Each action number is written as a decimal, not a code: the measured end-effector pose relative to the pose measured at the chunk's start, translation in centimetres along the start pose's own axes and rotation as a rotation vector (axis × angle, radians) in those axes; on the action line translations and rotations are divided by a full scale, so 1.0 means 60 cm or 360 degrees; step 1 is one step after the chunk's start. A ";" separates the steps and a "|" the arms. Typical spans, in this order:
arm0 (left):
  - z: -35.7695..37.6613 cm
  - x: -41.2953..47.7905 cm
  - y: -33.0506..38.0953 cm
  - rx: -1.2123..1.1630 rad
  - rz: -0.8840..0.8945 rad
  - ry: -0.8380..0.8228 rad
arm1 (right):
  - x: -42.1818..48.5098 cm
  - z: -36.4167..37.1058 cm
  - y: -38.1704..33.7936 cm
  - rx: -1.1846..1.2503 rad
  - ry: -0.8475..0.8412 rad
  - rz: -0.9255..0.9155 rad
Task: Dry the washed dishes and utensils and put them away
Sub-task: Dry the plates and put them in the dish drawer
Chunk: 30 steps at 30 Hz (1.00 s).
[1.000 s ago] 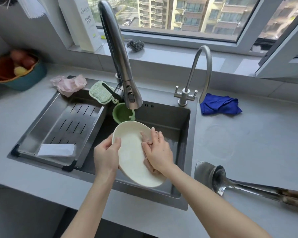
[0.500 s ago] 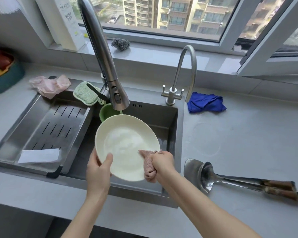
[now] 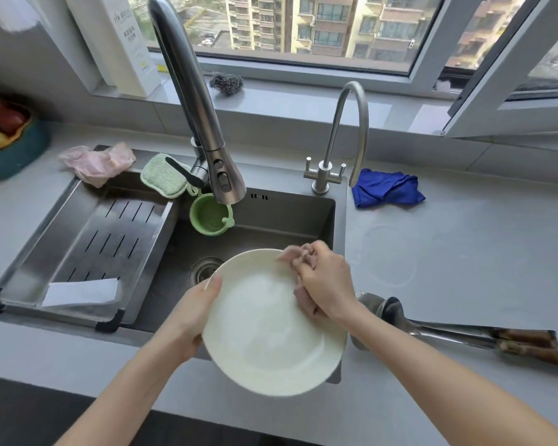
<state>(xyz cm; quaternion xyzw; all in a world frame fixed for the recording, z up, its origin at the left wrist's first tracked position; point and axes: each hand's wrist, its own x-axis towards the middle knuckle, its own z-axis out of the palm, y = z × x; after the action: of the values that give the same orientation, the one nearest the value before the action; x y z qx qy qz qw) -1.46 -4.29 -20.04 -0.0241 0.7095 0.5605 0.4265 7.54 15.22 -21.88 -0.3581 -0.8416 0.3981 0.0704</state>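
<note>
A cream round plate (image 3: 264,336) is held tilted above the sink's front right corner, its face towards me. My left hand (image 3: 190,317) grips its left rim, thumb on the face. My right hand (image 3: 327,281) holds a bunched pink cloth (image 3: 298,257) against the plate's upper right rim. A metal ladle and spatula (image 3: 397,313) with wooden handles lie on the counter to the right, partly hidden behind the plate.
The steel sink (image 3: 271,217) holds a green strainer cup (image 3: 210,217) and a drain tray (image 3: 87,243) on its left. A tall faucet (image 3: 194,101) and a thin tap (image 3: 351,130) rise behind. A blue cloth (image 3: 385,188) lies on the grey counter (image 3: 464,252).
The plate has come nearer and lower right, turning face up towards me. My right hand with the cloth moved from the lower right rim up to the upper right rim.
</note>
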 end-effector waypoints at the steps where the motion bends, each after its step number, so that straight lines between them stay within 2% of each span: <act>1: 0.006 -0.002 0.000 -0.0038 0.0003 0.0046 | 0.003 -0.001 -0.005 -0.0008 0.0164 -0.0045; 3: 0.014 -0.001 0.005 -0.0072 0.0020 0.0123 | -0.003 -0.004 -0.021 0.0060 0.0389 -0.0216; 4: 0.016 0.002 0.009 -0.0090 0.0034 0.0155 | -0.011 -0.005 -0.031 0.0060 0.0314 -0.0336; 5: 0.020 0.003 0.015 -0.0099 0.0056 0.0174 | -0.022 -0.002 -0.039 -0.0067 0.0085 -0.0448; 7: 0.033 0.001 0.028 -0.0079 0.0122 0.0183 | -0.041 0.012 -0.045 -0.0578 -0.0443 -0.0600; 8: 0.040 0.001 0.031 -0.0057 0.0145 0.0160 | -0.041 0.020 -0.043 -0.0710 -0.0576 -0.0620; 11: 0.055 0.002 0.043 -0.0033 0.0142 0.0127 | -0.033 0.039 -0.048 -0.0477 -0.0706 -0.0551; 14: 0.041 0.011 0.058 -0.0052 0.0138 0.0204 | -0.083 0.032 -0.063 -0.0253 -0.0996 -0.0808; 17: 0.023 0.019 0.073 -0.0057 0.0261 0.0226 | -0.124 -0.008 -0.026 -0.0331 -0.1210 -0.0856; 18: 0.020 0.018 0.075 -0.0019 0.0274 0.0206 | -0.119 -0.022 0.000 -0.0461 -0.1138 -0.0863; 21: 0.019 0.014 0.079 0.0032 0.0258 0.0151 | -0.062 -0.037 0.055 -0.0843 -0.0561 -0.0904; 25: 0.051 -0.005 0.089 0.0210 0.0421 -0.0061 | 0.019 -0.018 0.001 -0.0597 -0.0372 -0.0744; 27: 0.068 -0.012 0.100 0.0278 0.0578 -0.0130 | 0.040 -0.021 -0.046 -0.0415 -0.0211 -0.0881; 30: 0.081 -0.018 0.123 0.0426 0.0797 -0.0149 | 0.050 -0.044 -0.058 -0.0342 0.0092 -0.1183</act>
<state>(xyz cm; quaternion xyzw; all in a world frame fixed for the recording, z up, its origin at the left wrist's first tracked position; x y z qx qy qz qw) -1.72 1.91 -13.68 0.2341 0.7407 0.5501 0.3064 4.50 17.32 -18.11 -0.0450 -0.9485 0.2449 0.1957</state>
